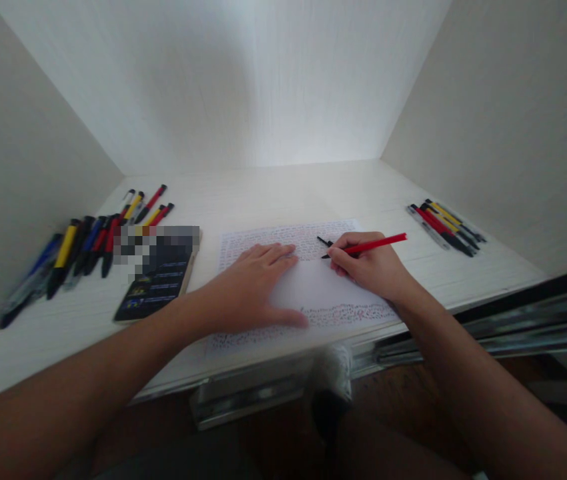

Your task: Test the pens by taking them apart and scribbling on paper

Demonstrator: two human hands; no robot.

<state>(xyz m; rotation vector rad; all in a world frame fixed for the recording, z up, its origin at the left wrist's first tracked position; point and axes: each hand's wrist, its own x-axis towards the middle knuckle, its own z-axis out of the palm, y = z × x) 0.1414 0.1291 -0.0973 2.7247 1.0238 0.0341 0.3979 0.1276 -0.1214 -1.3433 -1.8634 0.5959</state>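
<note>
My left hand (258, 287) lies flat on a sheet of paper (318, 287), fingers stretched and thumb apart. Rows of small handwriting in dark and reddish ink cover the sheet's upper part and its near edge, with a blank band between. My right hand (371, 267) rests on the sheet's right side, its fingers closed around a red pen (378, 244). The pen's black tip points left, at or just over the lowest of the upper rows. A short black pen-like end (322, 240) pokes out beyond the fingers; the rest of it is hidden.
A phone (163, 277) with its screen lit, partly blurred out, lies left of the paper. Several pens (88, 243) in red, yellow, blue and black spread along the left wall. More pens (446, 227) sit by the right wall. White panels enclose the shelf.
</note>
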